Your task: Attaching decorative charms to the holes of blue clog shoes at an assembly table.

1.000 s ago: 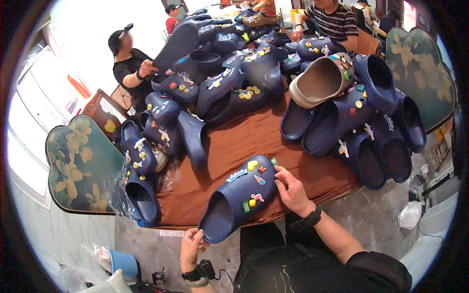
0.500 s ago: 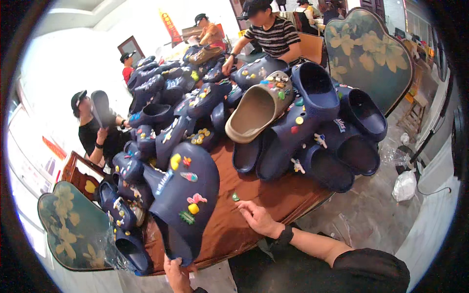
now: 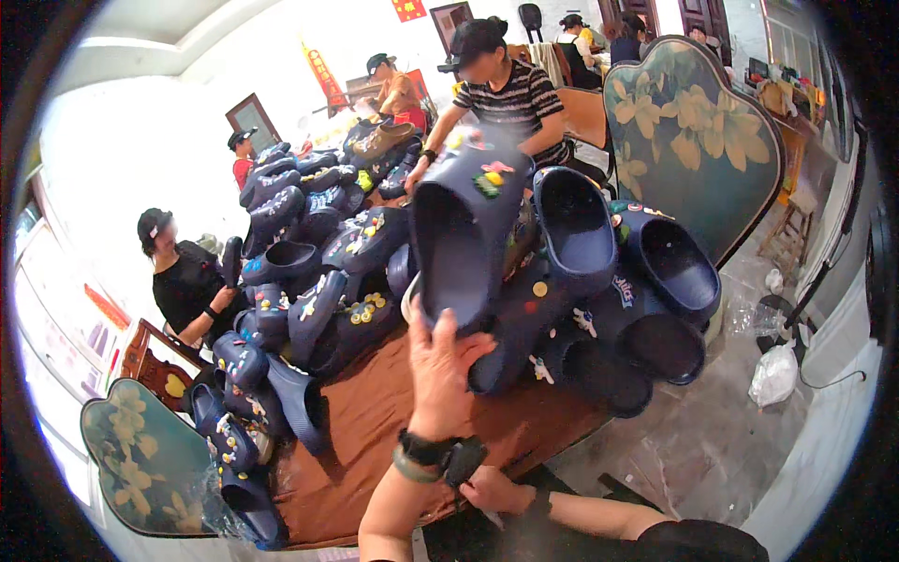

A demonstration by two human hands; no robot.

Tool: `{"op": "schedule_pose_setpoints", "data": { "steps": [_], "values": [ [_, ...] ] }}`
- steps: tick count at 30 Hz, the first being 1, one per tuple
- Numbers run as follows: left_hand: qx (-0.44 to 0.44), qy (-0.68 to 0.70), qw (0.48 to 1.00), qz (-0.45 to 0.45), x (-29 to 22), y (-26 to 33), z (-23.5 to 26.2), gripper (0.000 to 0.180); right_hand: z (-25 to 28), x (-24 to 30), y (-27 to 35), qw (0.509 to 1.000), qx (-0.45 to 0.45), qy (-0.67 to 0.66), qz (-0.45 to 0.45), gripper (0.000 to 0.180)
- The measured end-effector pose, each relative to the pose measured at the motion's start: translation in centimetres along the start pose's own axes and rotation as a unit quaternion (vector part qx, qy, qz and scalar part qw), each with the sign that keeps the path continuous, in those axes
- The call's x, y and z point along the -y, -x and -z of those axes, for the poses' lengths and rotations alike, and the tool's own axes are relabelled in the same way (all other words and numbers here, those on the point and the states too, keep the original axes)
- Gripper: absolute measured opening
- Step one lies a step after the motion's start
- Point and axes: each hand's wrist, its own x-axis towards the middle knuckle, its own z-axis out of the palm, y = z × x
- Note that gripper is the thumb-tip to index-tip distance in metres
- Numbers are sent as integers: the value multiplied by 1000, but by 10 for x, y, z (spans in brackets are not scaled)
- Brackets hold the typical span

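Over from the left side of the table (image 3: 365, 412) to the near end of the right-hand stack, one navy clog (image 3: 454, 253) has moved with the left hand (image 3: 440, 375), while the right hand (image 3: 496, 492) has drawn back toward the table's near edge. At far left, a floral panel (image 3: 140, 450) stands beside a few clogs (image 3: 248, 501) lying along the table's corner. Behind them a worker in black (image 3: 187, 281) holds up a dark sole, and the big heap (image 3: 309, 211) of navy clogs spreads across the table's far half. Centre, the moved clog is tilted toe up, its opening facing the camera, colourful charms (image 3: 492, 180) near its blurred toe; whether it rests on the stack is unclear. The left hand has its fingers at the heel and its thumb out to the right; whether it grips or merely touches, I cannot tell. A black band and a pale bangle (image 3: 415, 466) circle that wrist. Just right of the wrist and lower, the right hand is curled, its contents hidden. Beyond the clog leans a worker in stripes (image 3: 515, 103); farther right come the stack (image 3: 576, 225), another floral panel (image 3: 693, 140) and a white bag (image 3: 773, 375) on the floor.
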Motion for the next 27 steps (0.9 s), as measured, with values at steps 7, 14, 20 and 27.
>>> {"op": "schedule_pose_setpoints", "data": {
  "steps": [7,14,20,27],
  "values": [
    [123,-133,983,35,34,-10,-7,78,8,4,7,805,97,522,267,28],
    [218,-147,964,28,42,-5,26,67,4,-2,-5,985,-87,137,62,5],
    [22,-399,911,-98,-13,58,148,32,9,19,-14,996,-21,66,63,15],
    [-399,-497,741,-211,-48,131,343,56,7,28,-11,992,-55,83,81,8]
  ]
}}
